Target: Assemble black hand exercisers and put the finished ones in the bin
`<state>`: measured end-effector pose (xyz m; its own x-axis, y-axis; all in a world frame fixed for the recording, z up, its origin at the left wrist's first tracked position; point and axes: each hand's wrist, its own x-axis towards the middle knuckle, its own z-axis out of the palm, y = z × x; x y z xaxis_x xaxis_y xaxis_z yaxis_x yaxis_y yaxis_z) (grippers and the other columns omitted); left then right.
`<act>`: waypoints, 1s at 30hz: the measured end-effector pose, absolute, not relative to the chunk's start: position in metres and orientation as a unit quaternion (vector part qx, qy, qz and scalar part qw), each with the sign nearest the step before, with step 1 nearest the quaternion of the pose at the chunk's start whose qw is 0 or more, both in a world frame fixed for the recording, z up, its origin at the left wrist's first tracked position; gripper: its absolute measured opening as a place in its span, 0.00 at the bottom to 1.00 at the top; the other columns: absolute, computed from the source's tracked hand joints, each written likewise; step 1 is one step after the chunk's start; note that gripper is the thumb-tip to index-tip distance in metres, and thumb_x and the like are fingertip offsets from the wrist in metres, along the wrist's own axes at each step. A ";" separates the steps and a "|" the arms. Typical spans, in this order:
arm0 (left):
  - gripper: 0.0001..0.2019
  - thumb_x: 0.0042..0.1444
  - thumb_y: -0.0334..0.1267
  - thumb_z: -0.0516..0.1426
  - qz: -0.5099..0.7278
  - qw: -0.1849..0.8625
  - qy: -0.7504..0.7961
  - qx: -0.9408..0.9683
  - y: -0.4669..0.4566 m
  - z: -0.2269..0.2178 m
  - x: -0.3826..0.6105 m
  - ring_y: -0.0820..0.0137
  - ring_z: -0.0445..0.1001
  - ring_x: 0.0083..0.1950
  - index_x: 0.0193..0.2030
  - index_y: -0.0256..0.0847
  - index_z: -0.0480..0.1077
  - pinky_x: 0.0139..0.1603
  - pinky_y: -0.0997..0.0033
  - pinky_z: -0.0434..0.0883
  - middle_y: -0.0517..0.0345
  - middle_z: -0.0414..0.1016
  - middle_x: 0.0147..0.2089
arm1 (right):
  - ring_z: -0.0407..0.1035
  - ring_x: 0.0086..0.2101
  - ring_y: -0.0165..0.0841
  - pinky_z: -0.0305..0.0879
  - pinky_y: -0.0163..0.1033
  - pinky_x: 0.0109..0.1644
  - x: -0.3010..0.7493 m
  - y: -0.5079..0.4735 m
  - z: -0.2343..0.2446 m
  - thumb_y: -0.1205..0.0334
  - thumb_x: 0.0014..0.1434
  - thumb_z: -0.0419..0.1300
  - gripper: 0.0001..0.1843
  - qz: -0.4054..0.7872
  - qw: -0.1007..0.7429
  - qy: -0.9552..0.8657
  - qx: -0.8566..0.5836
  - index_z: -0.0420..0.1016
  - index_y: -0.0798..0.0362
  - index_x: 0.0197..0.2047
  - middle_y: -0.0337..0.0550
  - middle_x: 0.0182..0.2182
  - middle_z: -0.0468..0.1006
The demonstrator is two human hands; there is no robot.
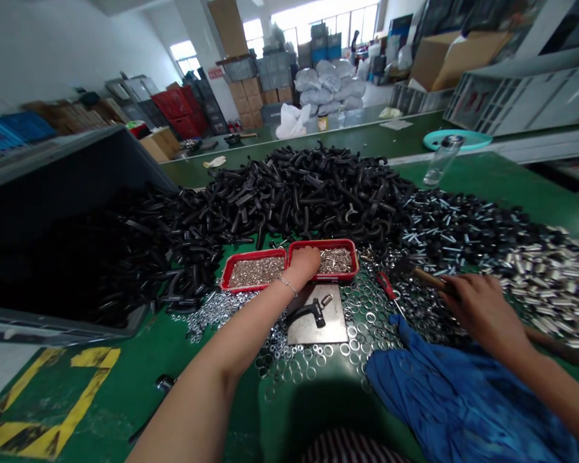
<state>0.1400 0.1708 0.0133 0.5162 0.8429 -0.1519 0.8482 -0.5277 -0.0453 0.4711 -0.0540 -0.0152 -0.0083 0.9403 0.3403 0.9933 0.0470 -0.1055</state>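
Observation:
My left hand (305,262) reaches into the right red tray (356,270), its fingers curled down among small metal pins (336,260); the fingertips are hidden. In my right hand (487,312) is the wooden handle of a hammer (427,278), with its dark head pointing left over loose small parts. Below the trays, a black curved plastic part (311,313) lies on a square metal plate (340,321), a small metal sleeve (327,299) at its upper end. Beside the first tray, the left red tray (226,275) holds many tiny metal pieces.
A large heap of black curved parts (299,186) spreads behind the trays and into a tipped grey crate (139,161). Metal rings (357,347) surround the plate. To the right lie a red-handled screwdriver (386,285), blue cloth (444,392), bolts (444,212), metal sleeves (554,276) and a bottle (441,161).

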 end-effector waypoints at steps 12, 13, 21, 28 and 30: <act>0.14 0.62 0.24 0.49 0.062 0.038 0.494 0.866 0.160 0.009 0.122 0.54 0.75 0.55 0.49 0.29 0.73 0.56 0.53 0.69 0.34 0.75 0.50 | 0.72 0.24 0.35 0.65 0.38 0.26 0.371 -0.062 0.003 0.49 0.64 0.50 0.15 0.410 0.120 -0.623 -0.655 0.70 0.50 0.44 0.43 0.29 0.79; 0.13 0.62 0.24 0.50 0.074 0.047 0.497 0.864 0.161 0.007 0.119 0.55 0.76 0.53 0.48 0.29 0.72 0.55 0.55 0.69 0.36 0.76 0.49 | 0.73 0.26 0.36 0.66 0.38 0.28 0.369 -0.058 0.002 0.50 0.63 0.51 0.15 0.373 0.131 -0.635 -0.664 0.71 0.51 0.43 0.45 0.30 0.79; 0.06 0.64 0.30 0.54 0.204 0.176 0.480 0.835 0.154 0.013 0.102 0.69 0.77 0.45 0.47 0.37 0.68 0.47 0.71 0.72 0.52 0.78 0.44 | 0.72 0.24 0.36 0.69 0.40 0.27 0.359 -0.052 0.023 0.44 0.63 0.55 0.22 0.394 0.303 -0.557 -0.665 0.67 0.51 0.53 0.41 0.28 0.78; 0.07 0.57 0.32 0.61 0.281 0.408 0.484 0.721 0.078 -0.004 0.070 0.71 0.76 0.37 0.42 0.39 0.69 0.40 0.71 0.73 0.59 0.77 0.36 | 0.68 0.19 0.33 0.63 0.37 0.21 0.348 -0.067 0.011 0.43 0.61 0.58 0.22 0.413 0.272 -0.567 -0.658 0.72 0.49 0.51 0.37 0.23 0.76; 0.07 0.55 0.31 0.62 0.281 0.413 0.500 0.708 0.069 -0.012 0.067 0.71 0.76 0.37 0.40 0.39 0.69 0.40 0.71 0.72 0.60 0.76 0.34 | 0.67 0.18 0.33 0.62 0.37 0.19 0.341 -0.064 0.007 0.43 0.61 0.57 0.23 0.445 0.275 -0.547 -0.653 0.71 0.49 0.52 0.37 0.24 0.77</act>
